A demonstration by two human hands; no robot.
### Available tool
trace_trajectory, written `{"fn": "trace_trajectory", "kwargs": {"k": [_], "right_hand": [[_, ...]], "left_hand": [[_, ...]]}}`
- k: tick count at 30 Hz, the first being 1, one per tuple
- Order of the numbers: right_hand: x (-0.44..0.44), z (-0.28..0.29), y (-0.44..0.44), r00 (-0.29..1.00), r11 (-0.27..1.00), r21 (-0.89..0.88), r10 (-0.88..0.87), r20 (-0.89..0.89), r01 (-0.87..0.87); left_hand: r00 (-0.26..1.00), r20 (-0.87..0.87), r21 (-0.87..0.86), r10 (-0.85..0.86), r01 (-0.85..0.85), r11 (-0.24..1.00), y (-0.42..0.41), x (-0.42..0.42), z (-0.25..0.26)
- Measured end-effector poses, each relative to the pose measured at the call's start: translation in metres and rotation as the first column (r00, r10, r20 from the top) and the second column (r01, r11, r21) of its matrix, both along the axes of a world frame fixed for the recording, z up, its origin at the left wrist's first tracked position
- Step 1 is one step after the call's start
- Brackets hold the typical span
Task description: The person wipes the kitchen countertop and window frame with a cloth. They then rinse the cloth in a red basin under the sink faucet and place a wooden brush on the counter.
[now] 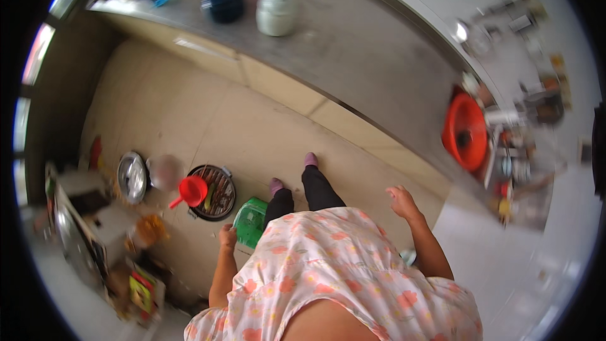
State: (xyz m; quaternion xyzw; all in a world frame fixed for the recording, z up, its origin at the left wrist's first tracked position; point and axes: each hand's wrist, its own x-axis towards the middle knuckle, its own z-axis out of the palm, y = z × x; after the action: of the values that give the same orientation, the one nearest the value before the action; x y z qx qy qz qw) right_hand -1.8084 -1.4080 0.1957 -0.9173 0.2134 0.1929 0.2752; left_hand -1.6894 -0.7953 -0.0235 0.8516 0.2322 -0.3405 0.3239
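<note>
My left hand (pixel 228 236) hangs at my side with its fingers curled, and no held thing shows in it. Just right of it in the picture is a green plastic basket (pixel 251 221) on the floor. My right hand (pixel 402 201) is over the floor on the other side, fingers partly bent, holding nothing that I can see. A round dark pan or tray (pixel 226 199) holding long brown items and a green vegetable lies on the floor, with a red plastic ladle (pixel 195 190) over its edge. Beside it are a blurred translucent bowl (pixel 166 173) and a shiny metal basin (pixel 132 177).
A grey countertop (pixel 341 57) over pale cabinets runs across the front, bearing a white lidded jar (pixel 277 14), a dark round container (pixel 223 4) and bottles. An orange-red basin (pixel 466 132) stands at its right end. Boxes and bags (pixel 142 293) crowd the lower left floor.
</note>
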Motion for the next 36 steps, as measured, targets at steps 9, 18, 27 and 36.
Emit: {"fn": "trace_trajectory", "kwargs": {"k": [9, 18, 27, 36], "right_hand": [[-0.144, -0.04, 0.044, 0.901, 0.909, 0.023, -0.416, 0.125, 0.416], [-0.271, -0.099, 0.117, 0.751, 0.718, 0.253, -0.658, -0.054, 0.648], [-0.384, -0.129, 0.287, 0.298, 0.251, 0.166, -0.864, -0.405, 0.954], [-0.374, -0.124, 0.487, -0.012, -0.131, 0.183, -0.841, -0.541, 0.974]], "left_hand": [[0.951, 0.13, -0.154, -0.282, 0.3, 0.941, -0.027, 0.095, 0.014], [0.759, 0.148, -0.143, -0.634, 0.651, 0.746, -0.127, 0.113, 0.03], [0.163, 0.04, -0.024, -0.986, 0.986, 0.162, -0.212, 0.165, -0.011], [0.188, -0.126, -0.091, -0.974, 0.975, 0.2, -0.368, 0.138, 0.028]]}}
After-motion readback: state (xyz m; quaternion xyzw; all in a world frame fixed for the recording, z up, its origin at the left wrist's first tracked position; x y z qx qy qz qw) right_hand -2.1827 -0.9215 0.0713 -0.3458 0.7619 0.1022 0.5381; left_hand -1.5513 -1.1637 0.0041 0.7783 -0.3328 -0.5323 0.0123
